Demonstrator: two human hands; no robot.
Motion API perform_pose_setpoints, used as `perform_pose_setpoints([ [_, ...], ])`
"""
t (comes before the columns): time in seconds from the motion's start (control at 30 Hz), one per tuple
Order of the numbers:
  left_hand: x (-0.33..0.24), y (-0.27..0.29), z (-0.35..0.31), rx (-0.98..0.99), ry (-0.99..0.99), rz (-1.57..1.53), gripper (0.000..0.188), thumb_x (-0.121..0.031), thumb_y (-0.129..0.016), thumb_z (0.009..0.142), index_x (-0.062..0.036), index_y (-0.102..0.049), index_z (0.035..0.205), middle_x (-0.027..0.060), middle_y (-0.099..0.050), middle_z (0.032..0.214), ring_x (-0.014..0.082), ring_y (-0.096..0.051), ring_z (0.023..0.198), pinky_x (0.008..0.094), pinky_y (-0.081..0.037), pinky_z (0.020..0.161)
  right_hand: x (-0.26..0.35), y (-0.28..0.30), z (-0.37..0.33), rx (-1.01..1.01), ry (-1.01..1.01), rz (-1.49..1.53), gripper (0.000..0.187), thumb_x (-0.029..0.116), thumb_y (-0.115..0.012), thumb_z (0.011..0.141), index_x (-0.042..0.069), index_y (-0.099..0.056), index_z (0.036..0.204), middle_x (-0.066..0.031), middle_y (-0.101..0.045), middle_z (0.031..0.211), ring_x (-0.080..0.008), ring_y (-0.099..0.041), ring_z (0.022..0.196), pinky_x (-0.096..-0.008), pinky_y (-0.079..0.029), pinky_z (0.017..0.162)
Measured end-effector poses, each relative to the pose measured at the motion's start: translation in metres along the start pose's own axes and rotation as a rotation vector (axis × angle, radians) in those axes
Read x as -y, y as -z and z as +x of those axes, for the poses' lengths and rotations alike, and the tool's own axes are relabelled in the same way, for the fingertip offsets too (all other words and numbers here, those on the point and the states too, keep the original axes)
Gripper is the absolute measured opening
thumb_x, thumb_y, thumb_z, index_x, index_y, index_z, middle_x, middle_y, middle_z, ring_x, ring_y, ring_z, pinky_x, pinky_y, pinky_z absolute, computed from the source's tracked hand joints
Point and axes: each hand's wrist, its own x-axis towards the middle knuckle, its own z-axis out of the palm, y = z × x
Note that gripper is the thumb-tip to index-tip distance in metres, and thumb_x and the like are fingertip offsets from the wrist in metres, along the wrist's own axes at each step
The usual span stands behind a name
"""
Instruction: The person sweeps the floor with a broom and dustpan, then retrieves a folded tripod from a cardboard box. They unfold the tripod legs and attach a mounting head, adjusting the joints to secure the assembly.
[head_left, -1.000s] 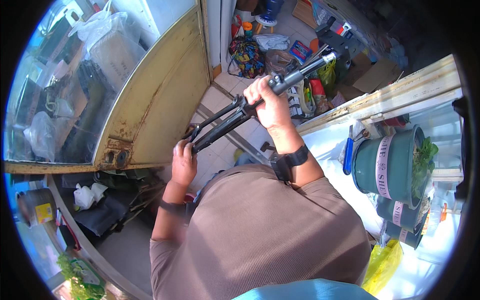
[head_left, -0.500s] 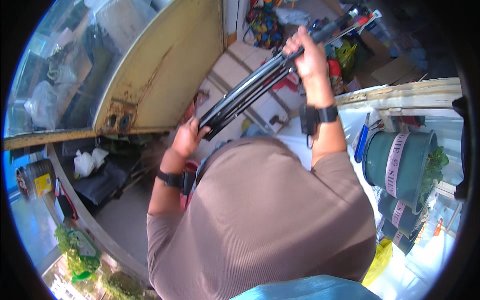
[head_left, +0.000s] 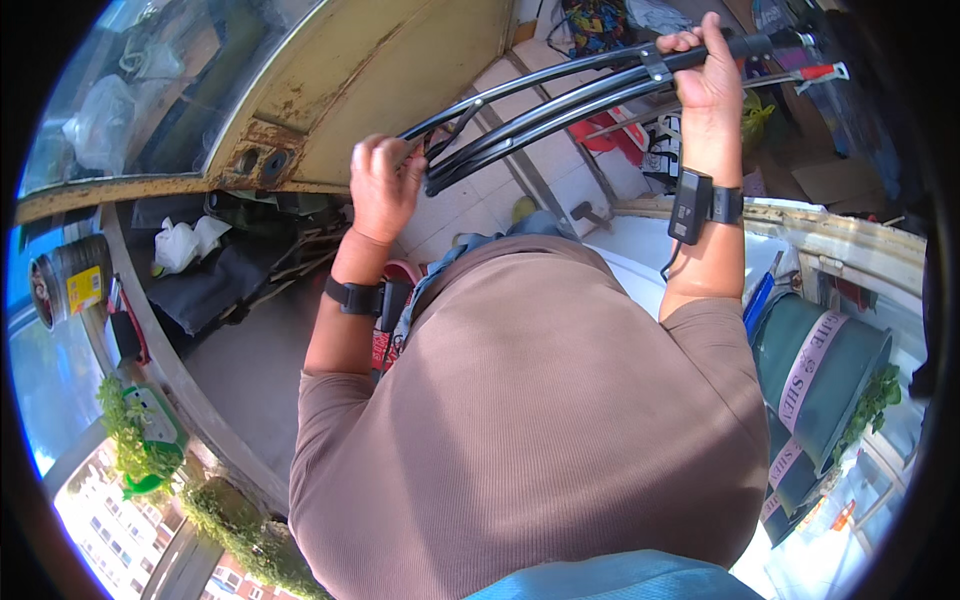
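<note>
A black folding tripod stand (head_left: 560, 115) slants across the upper middle of the head view, its leg ends toward the left and its top toward the upper right. My right hand (head_left: 708, 78) wraps round it near the top, with the index finger raised. At the other end, my left hand (head_left: 383, 190) has its fingers pinched on the tip of one leg. That leg bows away from the other legs, leaving a gap between them. A thin rod with a red end (head_left: 822, 72) lies beyond my right hand.
A rusty cream door panel (head_left: 370, 90) stands close beyond my left hand. Green planters (head_left: 815, 370) are stacked at the right. A hammer (head_left: 590, 215) lies on the tiled floor. At the left, a clear jar (head_left: 75, 283) stands on a ledge near a white plastic bag (head_left: 185, 243).
The tripod has shifted up and to the right with both hands. Its legs lay bundled together before; one has now been spread from the rest at my left hand.
</note>
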Motion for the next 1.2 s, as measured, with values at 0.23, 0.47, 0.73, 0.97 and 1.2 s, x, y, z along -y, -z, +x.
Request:
perform_pose_setpoints([
  [0.23, 0.006, -0.032, -0.028, 0.389, -0.038, 0.284, 0.042, -0.025, -0.074, 0.076, -0.0026, -0.056, 0.108, 0.0152, -0.056, 0.104, 0.0337, -0.057, 0.098, 0.0414, -0.048, 0.080, -0.012, -0.012, -0.004, -0.240, 0.064, -0.019, 0.033, 0.022, -0.069, 0.090, 0.006, -0.048, 0.071, -0.0059, -0.043, 0.064, -0.0188, -0.043, 0.061, -0.0436, -0.049, 0.071],
  [0.47, 0.019, -0.040, -0.035, 0.453, -0.034, 0.214, 0.030, -0.012, -0.067, 0.075, -0.0007, -0.050, 0.096, 0.0183, -0.056, 0.092, 0.0379, -0.061, 0.082, 0.0463, -0.053, 0.069, -0.017, -0.011, -0.010, 0.104, 0.065, -0.132, 0.025, 0.016, -0.071, 0.089, 0.006, -0.051, 0.076, -0.0046, -0.046, 0.074, -0.0197, -0.045, 0.072, -0.0409, -0.047, 0.077],
  [0.73, 0.001, -0.015, -0.040, 0.805, -0.043, -0.166, 0.033, -0.013, -0.073, 0.073, -0.0001, -0.047, 0.090, 0.0229, -0.056, 0.087, 0.0453, -0.058, 0.081, 0.0488, -0.048, 0.069, -0.013, -0.028, -0.023, 0.650, 0.035, -0.154, 0.020, 0.025, -0.062, 0.095, 0.011, -0.051, 0.085, 0.0003, -0.045, 0.072, -0.0129, -0.045, 0.063, -0.0270, -0.040, 0.059],
  [0.97, -0.009, 0.015, -0.033, 0.860, -0.042, -0.208, 0.030, -0.012, -0.071, 0.076, 0.0012, -0.047, 0.088, 0.0237, -0.055, 0.087, 0.0453, -0.058, 0.082, 0.0484, -0.048, 0.070, -0.017, -0.059, -0.043, 0.518, 0.070, -0.246, 0.027, 0.021, -0.057, 0.098, 0.015, -0.044, 0.074, 0.0039, -0.037, 0.064, -0.0068, -0.039, 0.051, -0.0215, -0.035, 0.046],
  [1.2, -0.025, 0.047, -0.038, 0.957, -0.004, -0.198, 0.026, -0.011, -0.069, 0.077, 0.0026, -0.050, 0.090, 0.0234, -0.058, 0.087, 0.0444, -0.060, 0.082, 0.0479, -0.049, 0.071, -0.022, -0.044, -0.041, 0.390, -0.120, 0.187, 0.030, 0.021, -0.056, 0.099, 0.014, -0.042, 0.073, 0.0034, -0.036, 0.063, -0.0071, -0.038, 0.051, -0.0223, -0.034, 0.046],
])
